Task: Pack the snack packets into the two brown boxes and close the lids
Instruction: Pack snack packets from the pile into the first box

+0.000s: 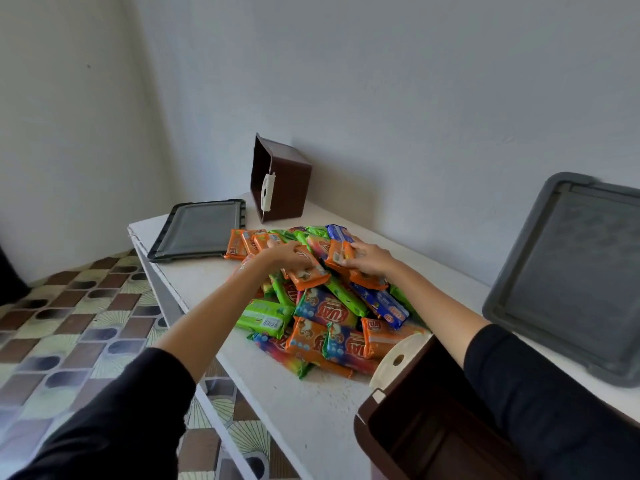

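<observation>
A heap of snack packets (325,306) in orange, green, blue and purple wrappers lies on the white table (294,403). My left hand (289,254) grips an orange packet (308,271) on top of the heap. My right hand (369,259) holds another orange packet (339,254) beside it. One brown box (284,181) lies tipped on its side at the table's far end, open towards the left. A second brown box (433,434) stands open at the near right, under my right forearm.
A grey lid (201,228) lies flat on the far left corner of the table. Another grey lid (571,275) leans against the wall at the right. The wall runs behind the table. Patterned floor tiles show to the left.
</observation>
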Motion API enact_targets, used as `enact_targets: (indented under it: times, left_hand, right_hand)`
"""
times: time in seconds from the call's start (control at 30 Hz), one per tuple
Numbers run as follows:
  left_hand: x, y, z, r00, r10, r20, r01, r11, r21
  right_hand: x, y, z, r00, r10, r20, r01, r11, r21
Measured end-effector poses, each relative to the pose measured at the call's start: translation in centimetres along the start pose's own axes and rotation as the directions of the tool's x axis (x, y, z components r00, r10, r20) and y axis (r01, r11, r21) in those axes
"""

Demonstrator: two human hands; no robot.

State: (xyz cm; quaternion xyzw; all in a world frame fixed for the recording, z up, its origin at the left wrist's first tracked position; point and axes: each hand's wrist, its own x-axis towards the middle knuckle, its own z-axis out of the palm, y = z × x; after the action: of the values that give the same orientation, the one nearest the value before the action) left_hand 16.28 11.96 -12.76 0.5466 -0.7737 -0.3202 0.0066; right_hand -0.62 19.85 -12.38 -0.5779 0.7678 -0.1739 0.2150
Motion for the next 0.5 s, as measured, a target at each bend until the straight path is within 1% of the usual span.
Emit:
enact_targets:
  times: [0.1, 0.17, 0.2, 0.23, 0.27, 0.3, 0.37, 0.4, 0.43, 0.47, 0.5]
  left_hand:
    - [0.5, -0.7, -0.9, 0.999, -0.04, -0.008, 0.041, 0.98, 0.196]
    - [0.7, -1.4, -1.0, 0.996, -0.076, -0.04, 0.085, 0.941, 0.329]
    - [0.6, -1.7, -0.9, 0.995, -0.075, -0.067, 0.095, 0.922, 0.375]
    - [0.2, -1.8, -0.9, 0.994, -0.044, -0.099, 0.081, 0.909, 0.409]
    - [0.0, -1.9, -0.8, 0.993, 0.02, -0.115, 0.031, 0.903, 0.429]
    - [-0.3, -2.0, -0.8, 0.99, 0.108, -0.087, -0.061, 0.902, 0.428]
    - [-0.8, -2.2, -0.7, 0.953, 0.297, 0.063, -0.298, 0.874, 0.385]
    - [-0.7, -2.6, -0.6, 0.926, 0.356, 0.125, -0.376, 0.845, 0.381]
    - [-0.7, -2.8, -0.5, 0.906, 0.395, 0.15, -0.42, 0.806, 0.417]
    - [-0.4, -3.3, -0.3, 0.892, 0.429, 0.142, -0.44, 0.756, 0.485]
    - [-0.4, -3.6, -0.1, 0.869, 0.481, 0.114, -0.453, 0.683, 0.574]
  right_hand:
    - [-0.5, 0.6, -0.8, 1.0, -0.018, 0.023, 0.016, 0.996, 0.083]
    - [-0.6, 0.8, -1.1, 0.998, -0.032, 0.049, 0.027, 0.996, 0.091]
    - [-0.6, 0.8, -1.1, 0.998, -0.032, 0.06, 0.027, 0.996, 0.086]
    - [-0.5, 0.6, -1.1, 0.997, -0.031, 0.065, 0.026, 0.996, 0.08]
    - [-0.5, 0.5, -1.1, 0.998, -0.03, 0.063, 0.025, 0.997, 0.073]
    - [-0.4, 0.3, -1.1, 0.998, -0.027, 0.06, 0.023, 0.997, 0.068]
    - [-0.3, 0.1, -1.0, 0.998, -0.018, 0.057, 0.014, 0.998, 0.062]
    - [-0.2, 0.1, -0.9, 0.998, -0.013, 0.055, 0.01, 0.998, 0.06]
    - [-0.2, 0.1, -0.9, 0.998, -0.011, 0.054, 0.007, 0.998, 0.059]
    - [-0.1, 0.1, -0.9, 0.998, -0.009, 0.055, 0.006, 0.998, 0.056]
    - [-0.1, 0.1, -0.8, 0.998, -0.009, 0.055, 0.006, 0.999, 0.052]
